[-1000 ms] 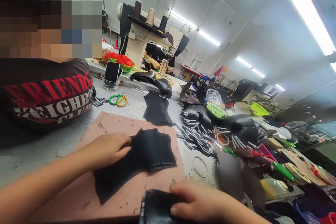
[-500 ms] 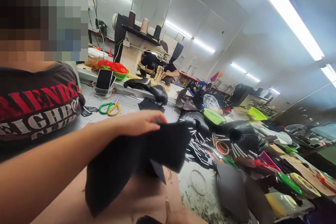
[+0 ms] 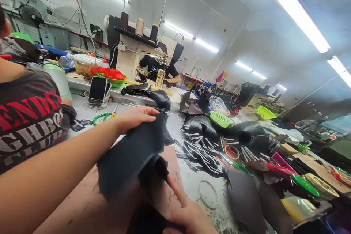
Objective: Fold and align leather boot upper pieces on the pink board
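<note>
My left hand [image 3: 138, 119] grips the upper edge of a black leather piece [image 3: 128, 157], fingers closed over it. The piece hangs tilted above a pinkish-brown board [image 3: 79, 201]. Below, my right hand [image 3: 189, 215] has its index finger stretched up against a curled, blurred part of the black material. Its other fingers are bent around dark material at the bottom edge, partly out of view. Behind my left wrist lie scissors with green and yellow handles [image 3: 100, 118]. A stack of dark cut pieces [image 3: 166, 131] sits just beyond the held leather.
Black strips with white ends [image 3: 204, 157], a roll of tape [image 3: 231, 151] and a clear ring [image 3: 208, 193] lie to the right. Dark leather sheets [image 3: 242, 197] are nearer. A phone [image 3: 98, 89] leans in a tub. A co-worker [image 3: 30, 113] sits left; another works behind the sewing machine [image 3: 139, 49].
My left hand has moved slightly left and up, turning the leather so its face shows. My right hand has risen into view, its finger now at the material. The view has swung right.
</note>
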### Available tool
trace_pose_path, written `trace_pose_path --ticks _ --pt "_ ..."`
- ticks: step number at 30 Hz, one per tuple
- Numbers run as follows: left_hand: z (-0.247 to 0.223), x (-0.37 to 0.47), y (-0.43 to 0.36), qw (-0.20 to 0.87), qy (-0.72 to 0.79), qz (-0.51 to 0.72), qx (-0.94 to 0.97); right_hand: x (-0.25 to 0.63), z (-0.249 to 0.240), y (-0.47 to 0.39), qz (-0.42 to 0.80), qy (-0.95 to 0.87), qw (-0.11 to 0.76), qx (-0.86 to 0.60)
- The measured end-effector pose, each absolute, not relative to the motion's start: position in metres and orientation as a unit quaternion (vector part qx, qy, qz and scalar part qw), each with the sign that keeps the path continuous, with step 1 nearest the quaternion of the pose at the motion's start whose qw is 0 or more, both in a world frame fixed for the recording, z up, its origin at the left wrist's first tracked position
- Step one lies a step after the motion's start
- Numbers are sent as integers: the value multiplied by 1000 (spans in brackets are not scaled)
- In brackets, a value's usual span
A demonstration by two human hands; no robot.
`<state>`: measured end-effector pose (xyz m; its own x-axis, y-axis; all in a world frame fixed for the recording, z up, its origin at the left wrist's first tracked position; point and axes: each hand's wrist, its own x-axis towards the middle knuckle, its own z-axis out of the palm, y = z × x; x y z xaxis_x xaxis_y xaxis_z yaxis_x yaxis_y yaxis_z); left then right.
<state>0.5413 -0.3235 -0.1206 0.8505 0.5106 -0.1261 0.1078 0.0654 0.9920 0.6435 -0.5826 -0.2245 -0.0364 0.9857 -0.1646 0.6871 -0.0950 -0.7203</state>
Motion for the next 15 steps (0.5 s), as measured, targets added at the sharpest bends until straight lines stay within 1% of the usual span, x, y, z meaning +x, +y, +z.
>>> trace_pose_path --ticks 3,6,7,9,11,12,15 --pt "-126 540 -348 700 231 140 661 628 -211 -567 386 -635 239 -625" --pt "-118 543 -361 698 226 143 664 615 -206 -557 373 -617 239 -651" --pt "-113 546 -363 693 219 146 671 613 -206 -554 363 -615 251 -653" --pt "-102 553 -361 673 200 153 696 612 -207 -552 370 -613 303 -629" --pt "-95 564 -352 638 189 165 728 613 -209 -553 427 -589 358 -585" --pt "-93 570 -344 614 191 173 746 614 -211 -554 474 -566 367 -566" --pt "-97 584 -310 521 230 197 798 613 -224 -562 598 -499 337 -530"
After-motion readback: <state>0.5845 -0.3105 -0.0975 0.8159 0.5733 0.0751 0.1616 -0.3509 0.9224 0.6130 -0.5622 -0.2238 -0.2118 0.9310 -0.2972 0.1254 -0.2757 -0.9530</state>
